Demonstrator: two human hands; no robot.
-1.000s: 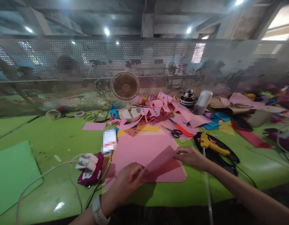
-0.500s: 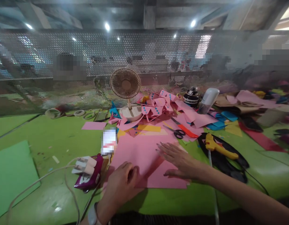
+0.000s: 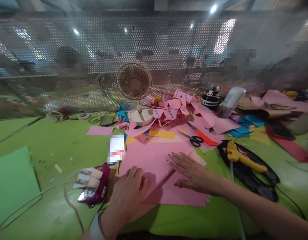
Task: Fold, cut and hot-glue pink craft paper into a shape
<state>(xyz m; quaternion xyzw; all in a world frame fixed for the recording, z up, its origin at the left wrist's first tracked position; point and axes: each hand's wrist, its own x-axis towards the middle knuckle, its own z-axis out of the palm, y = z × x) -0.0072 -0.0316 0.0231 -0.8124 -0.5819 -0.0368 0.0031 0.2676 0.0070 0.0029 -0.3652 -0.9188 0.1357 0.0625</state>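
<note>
A stack of pink paper [image 3: 144,153] lies on the green table in front of me, with a diagonal edge and shadow across it between my hands. My left hand [image 3: 130,188] is curled at the near left part of the pink paper, fingers closed on a sheet; the fingertips are partly hidden. Flat on the right side of the paper rests my right hand [image 3: 191,173], its fingers stretched out and holding nothing. Black-handled scissors [image 3: 196,141] and a red-orange cutter [image 3: 206,138] lie beyond it. Right of that hand sits a yellow glue gun [image 3: 244,160] on a black tray [image 3: 271,186].
A small fan [image 3: 134,81] stands behind the paper beside a heap of pink scraps [image 3: 171,108]. A phone [image 3: 117,148] and a purple power adapter with plugs [image 3: 94,183] lie left, with cables. Green sheets [image 3: 12,183] lie far left. A perforated screen [image 3: 169,43] closes the back.
The view has tilted down slightly and shifted. My left hand has moved up a little over the paper, and the diagonal edge shows more plainly. My right hand stays flat.
</note>
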